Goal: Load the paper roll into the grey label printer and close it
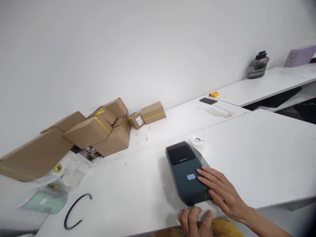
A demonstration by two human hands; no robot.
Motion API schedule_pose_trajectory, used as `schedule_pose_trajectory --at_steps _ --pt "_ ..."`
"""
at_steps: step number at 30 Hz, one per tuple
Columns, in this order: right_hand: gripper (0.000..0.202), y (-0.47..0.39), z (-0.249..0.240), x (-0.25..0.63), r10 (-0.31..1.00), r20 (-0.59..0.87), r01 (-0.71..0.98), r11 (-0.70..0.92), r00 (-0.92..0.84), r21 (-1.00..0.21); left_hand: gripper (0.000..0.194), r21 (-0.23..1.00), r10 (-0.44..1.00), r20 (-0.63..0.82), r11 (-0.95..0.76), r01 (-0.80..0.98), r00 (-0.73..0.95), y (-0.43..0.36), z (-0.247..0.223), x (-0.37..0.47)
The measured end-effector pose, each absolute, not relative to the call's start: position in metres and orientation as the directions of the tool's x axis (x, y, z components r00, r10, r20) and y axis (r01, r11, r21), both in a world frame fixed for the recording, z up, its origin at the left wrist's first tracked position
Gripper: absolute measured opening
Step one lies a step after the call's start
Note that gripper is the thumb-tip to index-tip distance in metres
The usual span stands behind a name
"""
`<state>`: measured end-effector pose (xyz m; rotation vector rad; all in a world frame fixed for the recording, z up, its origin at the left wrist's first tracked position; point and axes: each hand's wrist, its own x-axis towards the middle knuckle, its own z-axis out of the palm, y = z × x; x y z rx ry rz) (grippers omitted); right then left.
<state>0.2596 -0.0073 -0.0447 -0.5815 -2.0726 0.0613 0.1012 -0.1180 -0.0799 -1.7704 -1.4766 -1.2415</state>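
A dark teal label printer [184, 172] with a black window and a pale blue button stands on the white table. My right hand [225, 192] rests on its top near the front, fingers stretched out beside the button. At the printer's front edge, a piece of white label paper [206, 206] shows. My left hand [194, 221] is there with curled fingers and thumb closed at the paper; their exact hold is partly hidden. Behind the printer sits a roll of white labels [197, 142].
Cardboard boxes [89, 131] are piled at the left against the wall, with plastic-wrapped packets [74, 169] before them. A black headband-like hoop [71, 210] lies front left. Farther back are a phone [208, 100], a yellow tape measure [214, 94] and a grey bottle [258, 65].
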Motion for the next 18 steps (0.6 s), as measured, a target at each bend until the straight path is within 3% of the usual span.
schedule_pose_trajectory --at_steps 3,7,12,18 --pt "0.050 -0.009 -0.053 0.256 0.453 0.798 0.372 0.875 -0.398 -0.311 0.019 0.133 0.469 0.883 -0.222 0.966 -0.014 -0.114 -0.093 0.094" --pt "0.047 -0.011 -0.058 0.250 0.469 0.816 0.354 0.867 -0.338 -0.352 0.043 0.120 0.494 0.869 -0.250 0.961 0.020 -0.098 -0.093 0.073" --pt "0.047 -0.013 -0.064 0.244 0.504 0.821 0.350 0.844 -0.267 -0.405 0.034 0.049 0.512 0.849 -0.323 0.945 0.131 -0.086 -0.082 0.054" --pt "0.046 -0.013 -0.071 0.235 0.499 0.847 0.345 0.839 -0.181 -0.421 0.030 0.101 0.510 0.854 -0.354 0.930 0.101 -0.083 -0.078 0.056"
